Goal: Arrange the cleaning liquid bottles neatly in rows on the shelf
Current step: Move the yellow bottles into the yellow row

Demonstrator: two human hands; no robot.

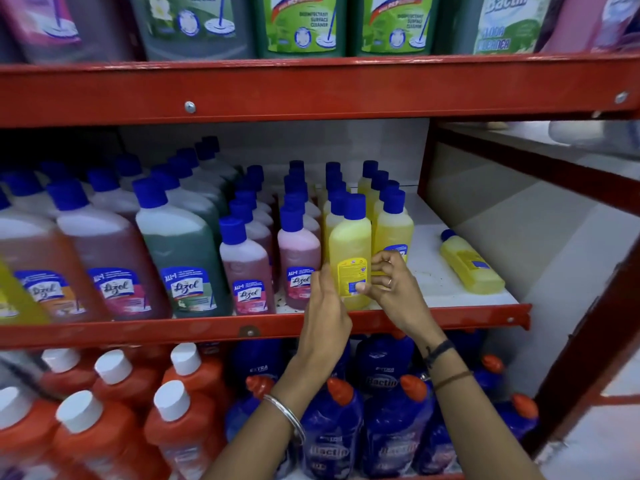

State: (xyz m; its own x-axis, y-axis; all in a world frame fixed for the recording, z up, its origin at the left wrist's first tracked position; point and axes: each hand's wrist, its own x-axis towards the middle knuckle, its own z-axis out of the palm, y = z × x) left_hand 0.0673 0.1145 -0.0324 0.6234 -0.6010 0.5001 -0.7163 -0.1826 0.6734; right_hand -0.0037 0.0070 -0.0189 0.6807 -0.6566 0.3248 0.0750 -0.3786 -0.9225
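At the bottom of the frame, orange plastic bottles with white caps (114,393) and dark blue bottles with orange caps (391,427) are packed on the lowest shelf, across which both forearms are raised. A metal bangle (287,415) is worn on the left wrist and dark thread bands (441,353) on the right.

Just above, at the front edge of the red metal middle shelf (138,329), a small yellow plastic bottle with a blue cap (349,251) is kept upright between the two hands. The left hand (327,306) is pressed flat against its left side, fingers nearly straight and close together. The right hand (389,284) is curled at its right side, the thumb laid on the label and the fingers (384,261) bent narrowly around the edge. The bottle appears to be steadied from both sides so that it can be squared to the head of the yellow row (391,216) behind it, with the back label seemingly facing out.

At centre right, one more yellow bottle lying on its side (471,265) is seen on the bare white shelf board, well apart from the rows; it probably awaits standing up.

Further left and back, pink bottles (247,268) and larger green and brown bottles (180,251) are lined in files running to the rear wall. Along the top, large green-labelled containers (301,26) are ranged on the upper shelf.
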